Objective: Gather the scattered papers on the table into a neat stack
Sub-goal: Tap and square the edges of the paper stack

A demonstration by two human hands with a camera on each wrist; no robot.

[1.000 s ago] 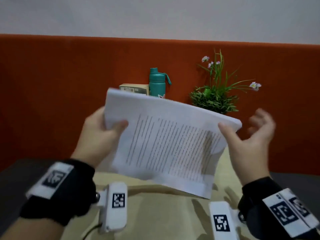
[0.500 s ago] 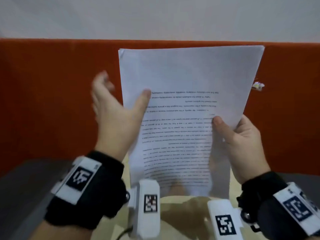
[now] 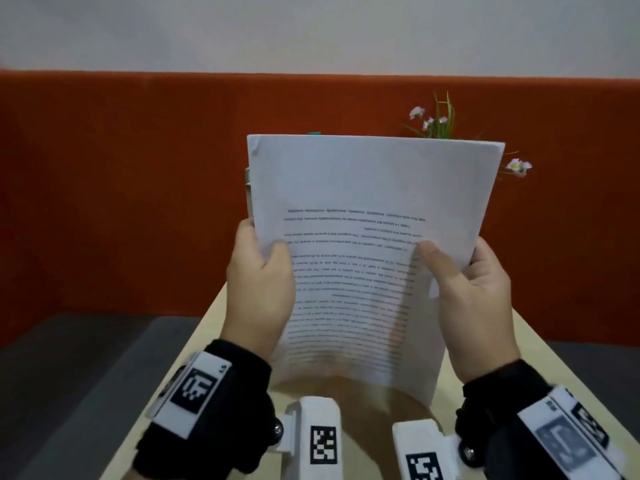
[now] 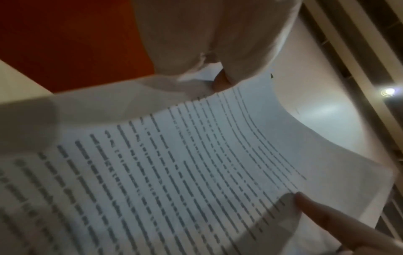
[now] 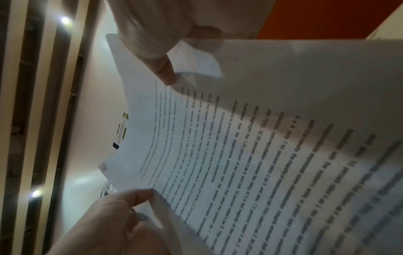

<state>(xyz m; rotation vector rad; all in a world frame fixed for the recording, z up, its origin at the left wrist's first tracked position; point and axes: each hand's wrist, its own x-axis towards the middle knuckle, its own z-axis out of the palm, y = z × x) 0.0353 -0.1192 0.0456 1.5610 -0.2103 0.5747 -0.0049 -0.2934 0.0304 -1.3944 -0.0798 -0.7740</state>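
Head view: a sheaf of white printed paper sheets [image 3: 367, 244] is held upright above the near edge of the pale wooden table [image 3: 540, 358], its lower edge lifted off the surface. It is gripped on both sides, the left hand [image 3: 259, 289] and right hand [image 3: 474, 299] each pressing a thumb on the front with fingers behind. A green flowering plant [image 3: 440, 123] is partly hidden behind the sheets.

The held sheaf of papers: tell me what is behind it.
Behind the papers, flowers and grass blades poke out, a teal sliver tops the edge, against an orange panel. Everything lower is covered.
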